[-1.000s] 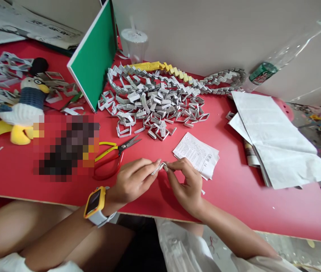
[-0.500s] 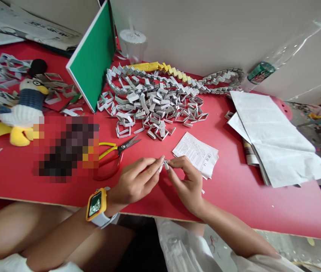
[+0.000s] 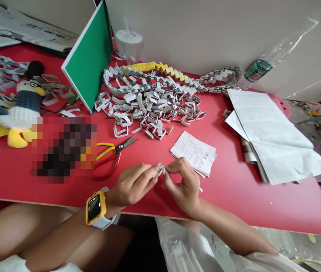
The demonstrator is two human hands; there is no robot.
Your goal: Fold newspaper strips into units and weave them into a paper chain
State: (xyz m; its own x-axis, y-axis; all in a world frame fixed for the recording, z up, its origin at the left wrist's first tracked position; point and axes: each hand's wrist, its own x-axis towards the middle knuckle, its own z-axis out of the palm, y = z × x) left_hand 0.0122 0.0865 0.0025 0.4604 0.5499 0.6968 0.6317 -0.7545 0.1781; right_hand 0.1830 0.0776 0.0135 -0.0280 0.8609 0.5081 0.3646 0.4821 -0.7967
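Observation:
Above the front of the red table, my left hand [image 3: 137, 184] and my right hand [image 3: 184, 185] meet fingertip to fingertip. Between them is a small folded paper strip [image 3: 159, 170], mostly hidden by the fingers. Both hands pinch it. Just beyond my right hand lies a stack of printed paper slips [image 3: 194, 151]. Scissors [image 3: 111, 153] with yellow and red handles lie open to the left. A pile of folded paper pieces [image 3: 154, 107] spreads behind, beside a woven paper chain [image 3: 217, 81] with a yellow section.
A green board [image 3: 91, 56] stands at the left behind a bird plush toy [image 3: 26, 109]. At the back are a lidded cup [image 3: 130, 45] and a plastic bottle [image 3: 258, 71]. Large paper sheets [image 3: 276, 136] cover the right side of the red table [image 3: 234, 196].
The fingers of both hands have shifted slightly around the small strip, and more of it shows by my left fingertips. The whole view has moved a little.

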